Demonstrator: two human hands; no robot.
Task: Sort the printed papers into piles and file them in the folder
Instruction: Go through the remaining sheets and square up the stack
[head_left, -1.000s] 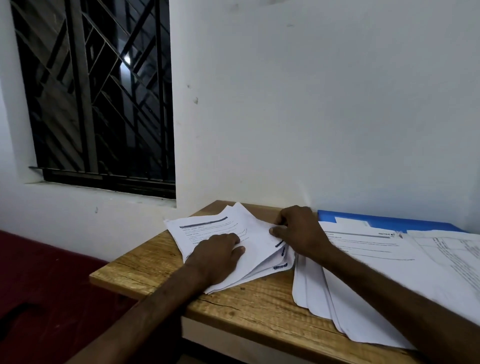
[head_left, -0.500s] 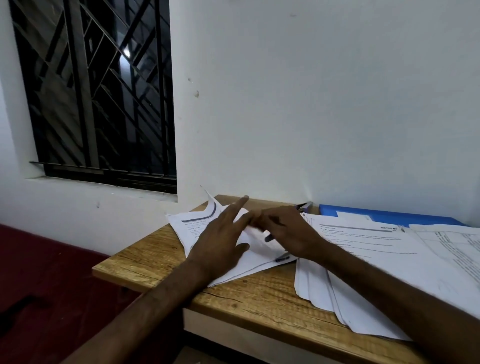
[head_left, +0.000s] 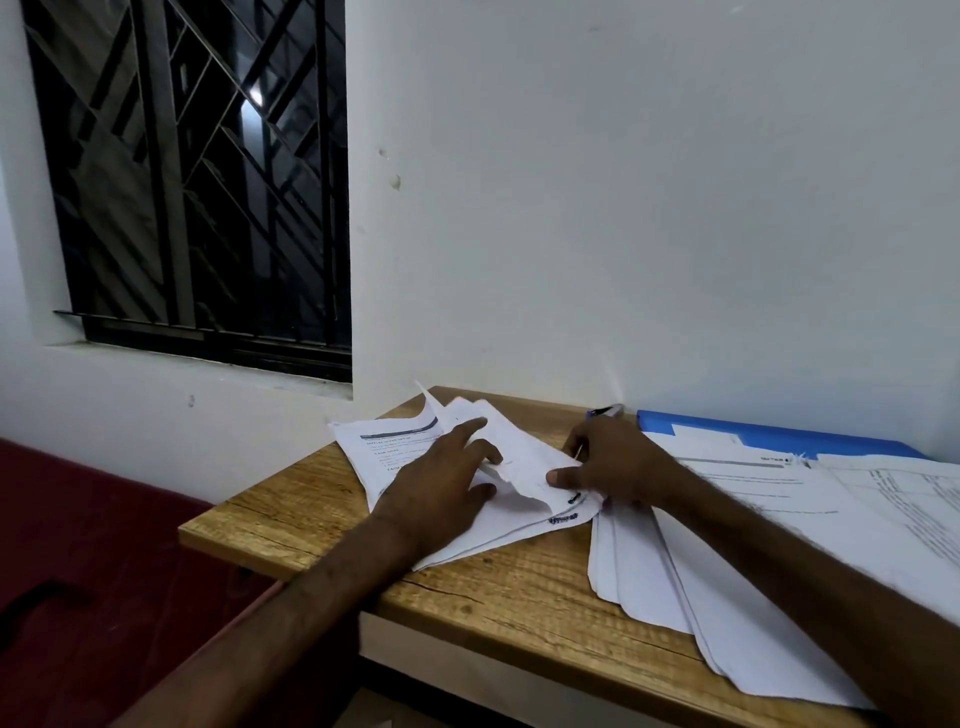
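Observation:
A small pile of printed papers (head_left: 395, 452) lies askew at the table's left end, its top sheets lifted and curled. My left hand (head_left: 441, 488) rests on this pile with its fingers spread and straight, the index finger under a raised sheet. My right hand (head_left: 613, 462) presses its thumb on the pile's right corner while its fingers curl around a pen (head_left: 605, 411) that pokes out towards the wall. A larger fanned stack of papers (head_left: 675, 582) lies to the right under my right forearm. The blue folder (head_left: 779, 436) lies behind it against the wall.
The wooden table (head_left: 519, 582) stands against a white wall, its left corner near a barred window (head_left: 197, 171). More printed sheets (head_left: 893, 499) cover the table's right end. A dark red floor lies below on the left.
My left hand went from lying flat on the pile to spread fingers lifting its top sheets. My right hand moved from the pile's far corner to its right corner, and the pen now shows.

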